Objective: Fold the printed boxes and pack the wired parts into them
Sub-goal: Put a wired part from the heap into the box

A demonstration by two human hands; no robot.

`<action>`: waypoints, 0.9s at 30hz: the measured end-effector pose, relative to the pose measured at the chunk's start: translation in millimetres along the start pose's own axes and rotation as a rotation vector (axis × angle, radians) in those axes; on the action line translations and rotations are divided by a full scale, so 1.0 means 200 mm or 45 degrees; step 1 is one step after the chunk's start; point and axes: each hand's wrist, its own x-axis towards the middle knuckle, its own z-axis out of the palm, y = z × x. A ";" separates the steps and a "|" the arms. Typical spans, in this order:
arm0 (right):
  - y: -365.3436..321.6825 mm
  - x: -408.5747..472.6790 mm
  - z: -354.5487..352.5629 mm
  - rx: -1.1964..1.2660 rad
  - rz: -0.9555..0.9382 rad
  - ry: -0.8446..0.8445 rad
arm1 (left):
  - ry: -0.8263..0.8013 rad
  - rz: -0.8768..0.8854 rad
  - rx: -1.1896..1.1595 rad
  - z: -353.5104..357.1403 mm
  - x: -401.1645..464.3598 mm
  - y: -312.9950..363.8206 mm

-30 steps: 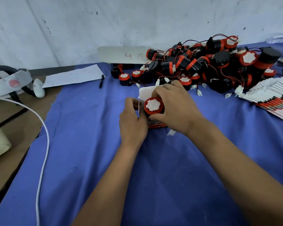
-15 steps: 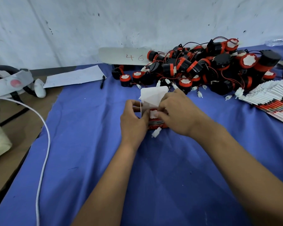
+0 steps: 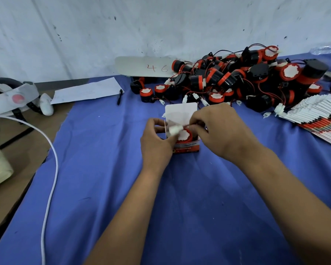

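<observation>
A small printed box, red and white, stands on the blue cloth with its white lid flap raised. Inside it sits a wired part with a red rim and white top. My left hand grips the box's left side. My right hand pinches the part's wire over the open box, and its white connector hangs at the box mouth. A pile of black and red wired parts lies behind. A fanned stack of flat printed boxes lies at the right.
A white sheet and a black pen lie at the back left. A white board marked 46 leans on the wall. A white cable runs down the cloth's left edge, beside a headband device.
The part went down into the box and the lid flap came up. My right hand shifted from the part's top to its wire, lifting the white connector from the cloth to the box mouth.
</observation>
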 end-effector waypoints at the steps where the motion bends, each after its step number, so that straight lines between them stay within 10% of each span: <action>1: -0.02 0.00 0.00 -0.021 0.070 0.031 | -0.003 -0.001 0.003 0.00 0.00 0.00; 17: -0.17 0.18 0.03 -0.259 0.207 -0.451 | 0.011 -0.058 -0.092 0.04 -0.01 0.01; 27: -0.13 0.23 0.09 -0.305 0.303 -0.400 | -0.018 -0.040 -0.032 0.06 0.01 0.00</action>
